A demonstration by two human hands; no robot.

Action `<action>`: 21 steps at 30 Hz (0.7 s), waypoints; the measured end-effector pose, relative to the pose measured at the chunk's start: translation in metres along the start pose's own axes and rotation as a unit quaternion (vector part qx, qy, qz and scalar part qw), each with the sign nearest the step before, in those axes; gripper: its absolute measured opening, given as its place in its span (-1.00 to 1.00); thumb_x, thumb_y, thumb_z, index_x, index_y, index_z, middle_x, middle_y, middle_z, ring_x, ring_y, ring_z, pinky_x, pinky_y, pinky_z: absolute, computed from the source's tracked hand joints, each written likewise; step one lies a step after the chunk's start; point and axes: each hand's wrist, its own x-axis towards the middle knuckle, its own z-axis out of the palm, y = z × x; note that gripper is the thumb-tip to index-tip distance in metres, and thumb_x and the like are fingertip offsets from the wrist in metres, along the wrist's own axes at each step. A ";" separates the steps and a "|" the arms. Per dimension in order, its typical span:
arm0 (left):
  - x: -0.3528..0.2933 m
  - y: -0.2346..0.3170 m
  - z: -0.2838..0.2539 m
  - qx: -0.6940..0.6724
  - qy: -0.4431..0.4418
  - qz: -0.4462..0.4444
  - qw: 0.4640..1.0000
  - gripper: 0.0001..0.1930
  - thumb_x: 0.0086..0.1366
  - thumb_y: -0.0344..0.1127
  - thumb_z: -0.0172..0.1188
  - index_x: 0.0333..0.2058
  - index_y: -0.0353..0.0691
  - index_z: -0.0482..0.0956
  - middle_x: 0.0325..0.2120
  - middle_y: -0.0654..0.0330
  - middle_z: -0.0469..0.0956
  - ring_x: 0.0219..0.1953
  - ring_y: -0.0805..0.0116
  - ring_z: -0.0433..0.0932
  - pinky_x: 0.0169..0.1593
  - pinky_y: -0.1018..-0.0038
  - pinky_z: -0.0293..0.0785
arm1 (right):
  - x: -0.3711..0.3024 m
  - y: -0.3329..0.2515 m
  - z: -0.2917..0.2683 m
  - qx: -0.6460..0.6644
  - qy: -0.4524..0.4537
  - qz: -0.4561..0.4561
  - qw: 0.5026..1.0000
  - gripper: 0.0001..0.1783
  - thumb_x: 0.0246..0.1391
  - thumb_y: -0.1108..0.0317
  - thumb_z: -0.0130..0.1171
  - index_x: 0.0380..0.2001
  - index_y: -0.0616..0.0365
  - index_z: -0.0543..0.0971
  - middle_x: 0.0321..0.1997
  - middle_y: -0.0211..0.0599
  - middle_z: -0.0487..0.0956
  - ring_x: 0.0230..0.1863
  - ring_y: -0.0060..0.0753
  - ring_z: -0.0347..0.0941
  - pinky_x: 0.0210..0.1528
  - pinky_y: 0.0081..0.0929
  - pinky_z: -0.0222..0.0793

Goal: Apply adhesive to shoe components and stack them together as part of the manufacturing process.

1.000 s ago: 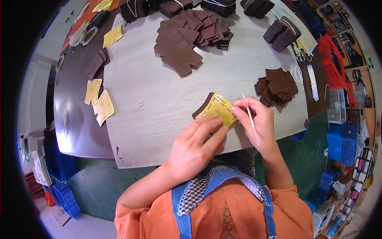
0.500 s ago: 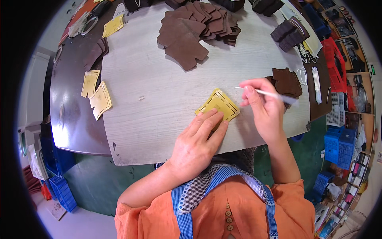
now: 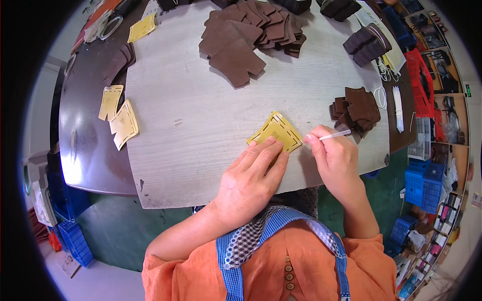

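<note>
Near the table's front edge lies a yellow template (image 3: 281, 131) with rows of slots along its edges. My left hand (image 3: 253, 175) rests flat across its lower part, fingers stretched out, pressing it down. Whatever is under the template is mostly hidden by that hand. My right hand (image 3: 335, 155) pinches a thin white marking pen (image 3: 335, 135). Its writing end is at the template's right corner, largely covered by my fingertips. Just beyond my right hand sits a small pile of dark brown cut pieces (image 3: 359, 107).
A large fanned heap of brown cut pieces (image 3: 236, 60) covers the far middle of the table (image 3: 191, 165). More yellow templates (image 3: 123, 125) lie at the left edge. Bundled dark pieces (image 3: 366, 45) and several white pens (image 3: 398, 108) are at the right. Blue crates (image 3: 424, 183) stand beyond.
My right hand has come down and the pen's writing end has moved to the template's right corner. My left hand and the template stay in place.
</note>
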 end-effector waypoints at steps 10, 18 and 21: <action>-0.002 -0.003 0.001 -0.009 0.009 0.009 1.000 -0.78 0.14 -0.41 0.25 -0.20 -0.26 0.64 -0.03 0.05 0.63 0.15 0.12 0.64 0.23 0.17 0.60 | 0.040 -0.025 0.041 0.125 0.036 -0.157 0.979 -0.88 0.23 0.32 0.26 -0.33 0.13 0.65 -0.36 -0.23 0.60 -0.27 -0.07 0.56 -0.25 -0.19 0.47; 0.000 -0.001 0.004 0.003 0.037 0.017 0.999 -0.73 0.12 -0.43 0.26 -0.15 -0.28 0.65 -0.02 0.05 0.63 0.12 0.12 0.65 0.20 0.24 0.61 | 0.041 -0.010 0.037 0.009 0.149 -0.137 0.979 -0.94 0.21 0.40 0.25 -0.29 0.14 0.63 -0.33 -0.25 0.60 -0.24 -0.09 0.56 -0.22 -0.22 0.49; 0.000 -0.003 0.005 0.007 0.037 0.019 0.999 -0.69 0.11 -0.44 0.27 -0.12 -0.29 0.65 -0.01 0.06 0.61 0.12 0.12 0.63 0.14 0.30 0.62 | 0.028 -0.010 0.028 -0.022 0.108 -0.089 0.990 -0.94 0.22 0.41 0.25 -0.27 0.14 0.62 -0.32 -0.23 0.60 -0.24 -0.08 0.55 -0.24 -0.20 0.48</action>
